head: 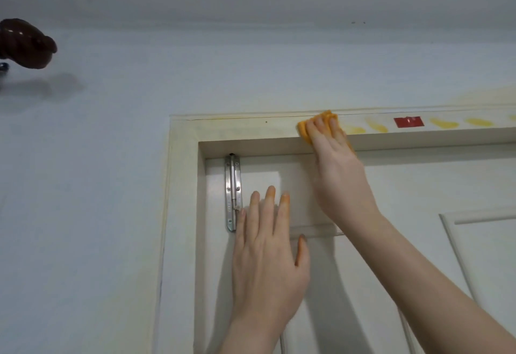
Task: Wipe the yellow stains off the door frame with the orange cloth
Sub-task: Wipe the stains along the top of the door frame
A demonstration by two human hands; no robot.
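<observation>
The cream door frame (pixel 240 127) runs across the top of the white door (pixel 405 186). My right hand (pixel 337 169) presses the orange cloth (pixel 305 128) flat against the frame's top bar, fingers spread over it. Several yellow stains (pixel 377 126) dot the bar to the right of the cloth, on both sides of a red sticker (pixel 408 122). Faint yellow smears tint the bar to the left of the cloth. My left hand (pixel 268 258) rests flat on the door below, fingers apart, holding nothing; its fingertips look orange-tinted.
A steel slide bolt (pixel 233 194) is mounted upright on the door's top left corner, just left of my left hand. A dark brown rounded object (pixel 26 43) sticks out from the wall at far left. Yellowish discolouring marks the wall (pixel 474 95) above the frame.
</observation>
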